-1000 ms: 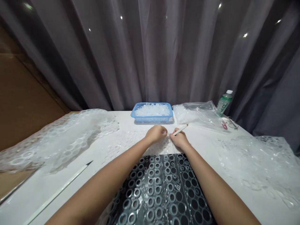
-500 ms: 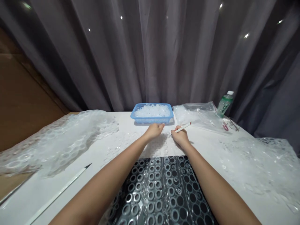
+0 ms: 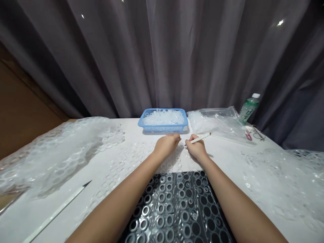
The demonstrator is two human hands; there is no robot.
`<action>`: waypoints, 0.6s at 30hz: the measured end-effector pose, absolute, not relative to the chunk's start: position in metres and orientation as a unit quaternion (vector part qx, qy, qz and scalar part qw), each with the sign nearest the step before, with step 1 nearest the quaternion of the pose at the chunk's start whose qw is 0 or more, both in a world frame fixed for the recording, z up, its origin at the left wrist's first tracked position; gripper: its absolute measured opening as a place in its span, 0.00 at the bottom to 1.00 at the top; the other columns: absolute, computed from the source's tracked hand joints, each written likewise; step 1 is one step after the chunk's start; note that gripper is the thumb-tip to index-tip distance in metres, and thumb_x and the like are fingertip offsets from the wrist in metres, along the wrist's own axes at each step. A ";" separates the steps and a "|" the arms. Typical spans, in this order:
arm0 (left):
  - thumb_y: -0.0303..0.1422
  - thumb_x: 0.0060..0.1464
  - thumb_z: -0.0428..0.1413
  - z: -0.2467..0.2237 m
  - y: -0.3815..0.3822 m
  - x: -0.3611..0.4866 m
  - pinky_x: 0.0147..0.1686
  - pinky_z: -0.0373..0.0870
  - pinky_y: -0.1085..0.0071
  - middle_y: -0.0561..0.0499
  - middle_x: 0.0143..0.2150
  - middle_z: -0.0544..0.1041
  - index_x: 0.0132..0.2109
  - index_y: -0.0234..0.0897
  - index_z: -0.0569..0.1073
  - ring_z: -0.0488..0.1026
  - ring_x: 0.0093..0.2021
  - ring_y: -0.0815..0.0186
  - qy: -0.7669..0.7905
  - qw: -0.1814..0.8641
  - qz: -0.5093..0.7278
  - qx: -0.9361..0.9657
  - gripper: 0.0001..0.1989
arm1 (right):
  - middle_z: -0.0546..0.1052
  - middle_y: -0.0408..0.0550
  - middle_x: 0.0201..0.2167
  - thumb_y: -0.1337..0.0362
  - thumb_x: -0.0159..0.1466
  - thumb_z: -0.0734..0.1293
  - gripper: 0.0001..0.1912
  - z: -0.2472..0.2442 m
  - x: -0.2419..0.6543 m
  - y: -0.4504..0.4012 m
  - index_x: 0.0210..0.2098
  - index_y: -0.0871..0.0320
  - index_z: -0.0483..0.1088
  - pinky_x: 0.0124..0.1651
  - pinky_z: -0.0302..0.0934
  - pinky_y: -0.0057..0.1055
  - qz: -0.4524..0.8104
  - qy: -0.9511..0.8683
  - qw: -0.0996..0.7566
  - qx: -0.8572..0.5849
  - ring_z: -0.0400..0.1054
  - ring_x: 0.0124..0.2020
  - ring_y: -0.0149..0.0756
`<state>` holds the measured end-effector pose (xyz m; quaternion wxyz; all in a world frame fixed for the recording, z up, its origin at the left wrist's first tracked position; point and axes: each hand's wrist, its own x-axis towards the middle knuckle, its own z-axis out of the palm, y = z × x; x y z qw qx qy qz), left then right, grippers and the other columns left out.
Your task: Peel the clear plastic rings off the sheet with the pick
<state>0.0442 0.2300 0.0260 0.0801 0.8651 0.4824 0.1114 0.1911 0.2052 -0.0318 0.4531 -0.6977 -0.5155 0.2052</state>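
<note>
My right hand (image 3: 196, 148) is closed around a slim white pen-like tool (image 3: 202, 137) with a red end. Its dark pointed tip faces down and left, towards my left hand. My left hand (image 3: 167, 144) hovers just left of it, fingers curled together; anything in them is too small to make out. Beneath both hands lies a clear plastic sheet of rings (image 3: 131, 158), spread over the white table. A nearer stretch of ringed sheet (image 3: 169, 206) shows against black between my forearms.
Behind my hands stands a blue basket (image 3: 163, 128) heaped with small translucent pieces. A clear bag (image 3: 215, 123), a bottle (image 3: 249, 108) and pink-handled scissors (image 3: 248, 136) lie to its right. Bunched ringed plastic covers the left (image 3: 65, 145) and right (image 3: 291, 182). A long pale dark-tipped strip (image 3: 60, 209) lies front left.
My left hand has shifted slightly right, closer to the tool's tip, with its fingers more curled. My right hand keeps nearly the same grip and place. The camera view has shifted a little.
</note>
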 end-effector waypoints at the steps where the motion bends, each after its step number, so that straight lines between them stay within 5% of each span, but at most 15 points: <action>1: 0.36 0.60 0.46 0.024 0.229 0.044 0.36 0.61 0.70 0.47 0.41 0.76 0.43 0.41 0.74 0.72 0.41 0.59 0.475 0.080 0.107 0.870 0.13 | 0.62 0.37 0.16 0.59 0.53 0.60 0.10 -0.032 0.191 0.205 0.20 0.54 0.54 0.26 0.51 0.26 0.201 -0.517 0.455 -0.697 0.58 0.22 0.32; 18: 0.30 0.45 0.56 0.003 0.232 0.059 0.41 0.63 0.65 0.45 0.32 0.77 0.30 0.38 0.77 0.73 0.40 0.53 0.507 0.170 0.134 0.834 0.05 | 0.64 0.39 0.18 0.62 0.54 0.62 0.10 -0.027 0.191 0.207 0.20 0.54 0.55 0.29 0.50 0.27 0.189 -0.561 0.395 -0.702 0.59 0.25 0.33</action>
